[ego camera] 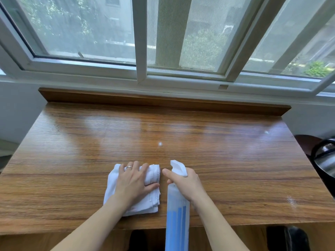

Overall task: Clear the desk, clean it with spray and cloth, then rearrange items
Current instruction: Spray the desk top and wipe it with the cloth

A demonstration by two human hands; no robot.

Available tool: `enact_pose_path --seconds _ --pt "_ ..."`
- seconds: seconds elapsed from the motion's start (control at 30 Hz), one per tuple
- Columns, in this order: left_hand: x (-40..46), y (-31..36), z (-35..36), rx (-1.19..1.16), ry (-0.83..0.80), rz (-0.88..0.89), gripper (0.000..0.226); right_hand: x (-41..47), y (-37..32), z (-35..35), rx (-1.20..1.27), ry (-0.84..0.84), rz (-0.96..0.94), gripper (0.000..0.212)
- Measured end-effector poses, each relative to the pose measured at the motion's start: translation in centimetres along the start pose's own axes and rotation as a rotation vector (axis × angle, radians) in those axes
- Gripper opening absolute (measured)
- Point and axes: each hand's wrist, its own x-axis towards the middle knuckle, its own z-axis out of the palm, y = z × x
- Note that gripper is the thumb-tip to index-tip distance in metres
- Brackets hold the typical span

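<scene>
the left hand [133,180] lies on a folded white cloth [154,175] near the front edge of the wooden desk [72,151], fingers spread and bent over the cloth's far fold, thumb out along its right side; it presses the cloth down rather than lifting it. a ring [129,167] shows on one finger. just beside it, the right hand [186,182] grips the neck of a spray bottle [177,214], fingers wrapped round it below the white trigger head [178,167], the forefinger stretched forward next to the nozzle. the bottle is clear with blue liquid and hangs over the desk's front edge, nozzle pointing toward the window [163,42]. small pale specks sit on the desk top farther back and at the right. a dark rounded object [324,158] sits off the desk's right side.
</scene>
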Motion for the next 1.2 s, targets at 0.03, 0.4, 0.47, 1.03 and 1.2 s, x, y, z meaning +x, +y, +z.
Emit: enact_pose_path --seconds 0.03,0.4,0.47,1.03,1.2 --pt "0.1 -0.1 0.0 0.001 -0.005 0.0 0.07 0.0 -0.1 0.0 0.002 0.005 0.0 0.045" --pt "2.6 0.3 0.3 0.01 0.003 0.046 0.067 0.9 -1.1 -0.9 0.109 0.092 0.02 0.05" --pt "3.4 0.3 0.5 0.016 0.005 0.04 0.067 1.2 -1.3 -1.3 0.091 0.077 0.018 0.053" --pt "12.8 0.3 1.9 0.096 -0.072 -0.015 0.071 2.8 -1.9 -2.9 0.022 -0.011 -0.02 0.059" --pt "10.9 0.5 1.6 0.055 -0.046 0.048 0.067 2.8 -1.9 -3.0 0.023 -0.014 -0.04 0.056"
